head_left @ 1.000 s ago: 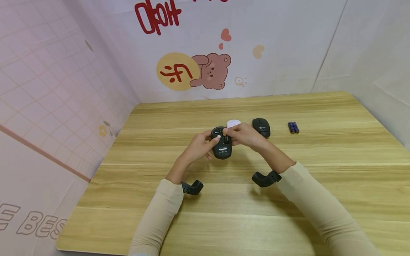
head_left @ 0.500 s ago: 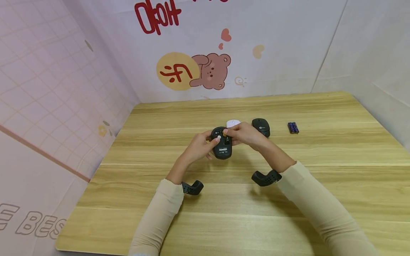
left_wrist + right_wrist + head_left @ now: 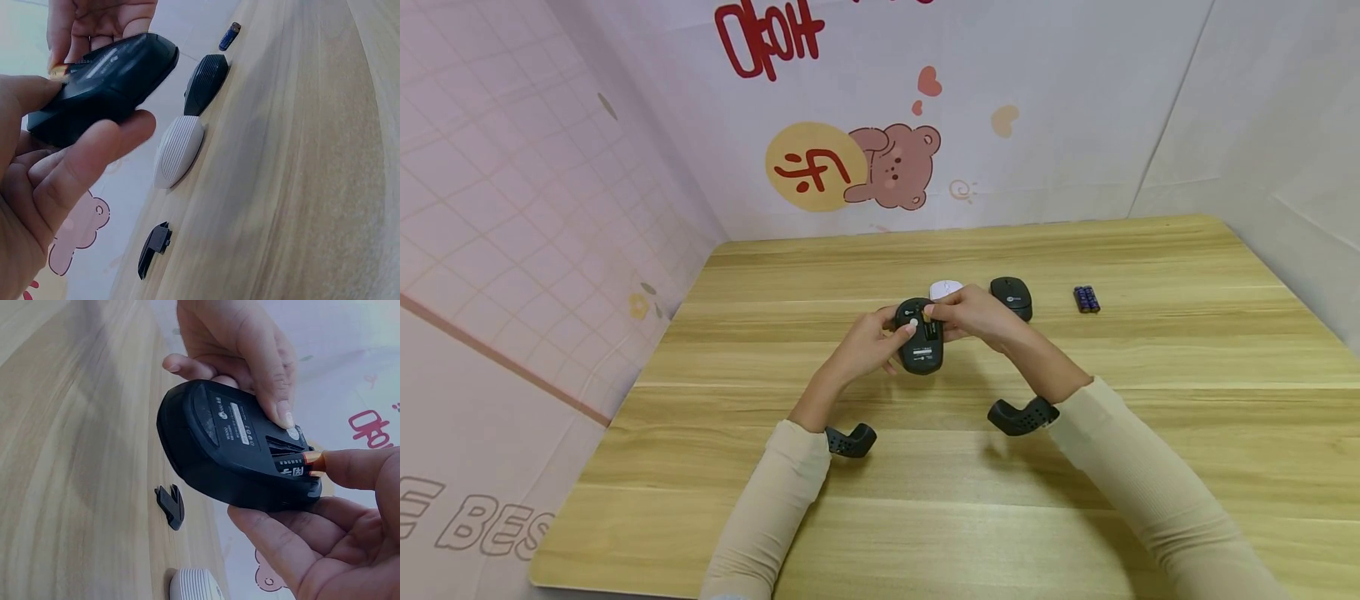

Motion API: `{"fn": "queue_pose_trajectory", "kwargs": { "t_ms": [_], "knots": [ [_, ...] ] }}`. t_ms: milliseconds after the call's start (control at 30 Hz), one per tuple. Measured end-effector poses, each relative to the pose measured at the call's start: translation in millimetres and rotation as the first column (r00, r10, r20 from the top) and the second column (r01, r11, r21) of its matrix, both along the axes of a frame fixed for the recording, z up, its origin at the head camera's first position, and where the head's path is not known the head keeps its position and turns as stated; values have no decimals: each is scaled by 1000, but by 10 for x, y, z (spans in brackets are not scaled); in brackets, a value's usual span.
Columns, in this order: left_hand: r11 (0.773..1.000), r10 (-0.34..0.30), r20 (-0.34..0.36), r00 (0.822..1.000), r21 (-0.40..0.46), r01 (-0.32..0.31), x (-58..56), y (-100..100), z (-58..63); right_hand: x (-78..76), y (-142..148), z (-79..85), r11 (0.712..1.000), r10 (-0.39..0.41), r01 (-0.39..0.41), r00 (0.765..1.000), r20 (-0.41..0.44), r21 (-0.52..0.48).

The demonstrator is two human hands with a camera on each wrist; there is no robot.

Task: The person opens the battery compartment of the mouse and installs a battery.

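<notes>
A black computer mouse point(image 3: 921, 357) is held up off the table with its underside facing up and its battery compartment uncovered. My left hand point(image 3: 871, 340) grips its left side, the thumb lying on the underside near a round pale spot. A black battery point(image 3: 292, 465) with an orange end lies in the compartment. My right hand point(image 3: 976, 313) holds the mouse from the other side: the thumb presses the battery's orange end, while fingers support the shell from beneath. The loose black battery cover point(image 3: 171, 506) rests on the table, visible in both wrist views.
Behind the hands stand a white mouse point(image 3: 945, 288), partly hidden by the right hand, and another black mouse point(image 3: 1012, 297). Farther right lie several blue batteries point(image 3: 1086, 299) side by side. The wooden table point(image 3: 925, 500) meets a printed wall covering point(image 3: 1075, 167) at the back.
The held mouse has shifted very slightly toward me. Both hands keep the same hold, with the right thumb still on the battery; the things on the table have not moved.
</notes>
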State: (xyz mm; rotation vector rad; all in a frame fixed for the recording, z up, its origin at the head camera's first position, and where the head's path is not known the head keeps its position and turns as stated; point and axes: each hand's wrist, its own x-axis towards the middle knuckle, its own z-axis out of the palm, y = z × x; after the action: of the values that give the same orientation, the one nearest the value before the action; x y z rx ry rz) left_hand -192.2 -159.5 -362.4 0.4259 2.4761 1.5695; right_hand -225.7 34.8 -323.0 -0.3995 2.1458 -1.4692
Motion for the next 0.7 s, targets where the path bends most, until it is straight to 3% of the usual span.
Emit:
{"fn": "queue_pose_trajectory", "kwargs": {
  "t_ms": [700],
  "knots": [
    [1000, -18, -8, 1000, 2, 18, 6, 7, 15, -21, -2, 1, 999, -33, 33, 999, 5, 19]
  ]
}}
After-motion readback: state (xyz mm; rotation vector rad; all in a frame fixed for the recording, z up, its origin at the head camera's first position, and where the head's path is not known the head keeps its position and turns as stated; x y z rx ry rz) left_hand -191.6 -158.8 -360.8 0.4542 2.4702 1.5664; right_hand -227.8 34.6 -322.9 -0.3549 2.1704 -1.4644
